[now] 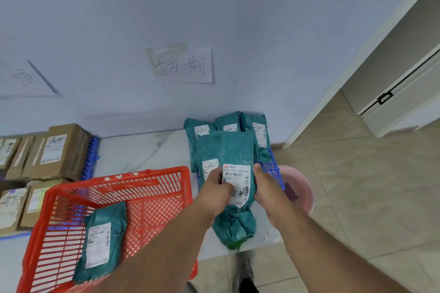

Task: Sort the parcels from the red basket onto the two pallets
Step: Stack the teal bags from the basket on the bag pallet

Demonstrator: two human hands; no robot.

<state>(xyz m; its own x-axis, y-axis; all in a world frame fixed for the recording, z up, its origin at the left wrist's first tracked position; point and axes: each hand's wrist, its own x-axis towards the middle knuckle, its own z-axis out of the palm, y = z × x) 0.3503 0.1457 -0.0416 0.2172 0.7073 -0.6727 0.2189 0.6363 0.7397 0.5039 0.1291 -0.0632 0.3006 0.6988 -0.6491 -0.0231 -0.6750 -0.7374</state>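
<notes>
I hold a teal bag parcel (226, 150) with a white label in both hands, above the right blue pallet (271, 169). My left hand (217, 188) grips its left edge with the thumb over the label. My right hand (266, 188) grips its right edge. Several teal parcels (229, 122) lie stacked on that pallet by the wall. The red basket (114, 183) sits at lower left with one teal parcel (102, 240) inside. Brown cardboard parcels (57, 150) fill the left blue pallet (91, 157).
A handwritten paper sign (183, 65) is taped to the wall above the right pallet, another sign (26, 78) at the left. A pink basin (302, 188) stands right of the pallet. A white cabinet (400, 93) is at far right. My shoe (246, 278) is on the tiled floor.
</notes>
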